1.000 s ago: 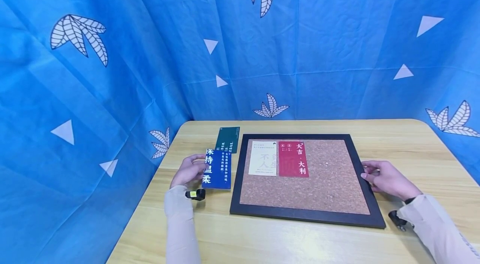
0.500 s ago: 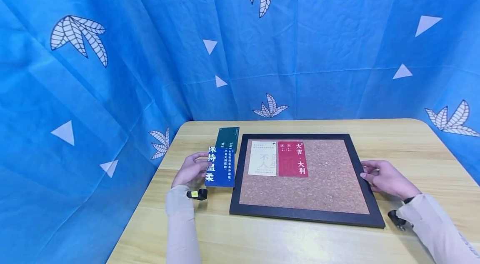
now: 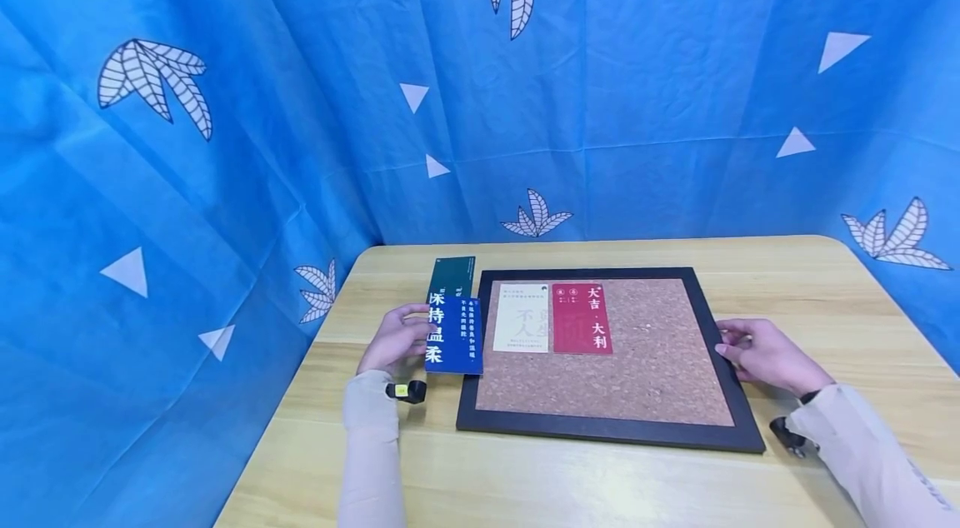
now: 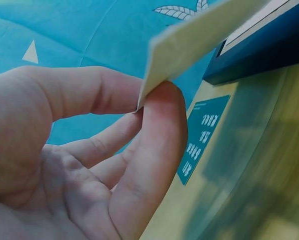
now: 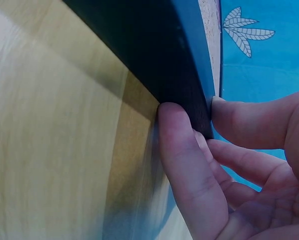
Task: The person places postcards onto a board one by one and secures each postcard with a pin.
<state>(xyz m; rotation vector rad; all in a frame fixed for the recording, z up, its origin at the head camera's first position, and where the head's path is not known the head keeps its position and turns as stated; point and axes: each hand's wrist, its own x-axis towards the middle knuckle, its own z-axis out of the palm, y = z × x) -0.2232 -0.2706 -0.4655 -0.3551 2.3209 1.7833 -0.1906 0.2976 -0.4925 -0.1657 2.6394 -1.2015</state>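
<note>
Between thumb and forefinger my left hand (image 3: 395,338) pinches the left edge of a blue card (image 3: 455,336) with white characters. The card hangs above the table, its right edge over the left side of a black-framed cork board (image 3: 600,382). In the left wrist view, the card's pale back (image 4: 184,47) shows. My right hand (image 3: 772,355) grips the board's right edge, thumb on the face of the black frame (image 5: 154,55) and forefinger against its side. On the cork a cream card (image 3: 522,318) lies beside a red card (image 3: 582,318).
A green card (image 3: 453,271) lies on the wooden table (image 3: 540,478) left of the board, partly covered by the blue card in the head view. A blue curtain (image 3: 660,95) with leaf and triangle prints hangs behind and to the left of the table.
My left hand has moved right with the blue card, from beside the board until the card overlaps the frame's left side. My right hand stays on the board's edge.
</note>
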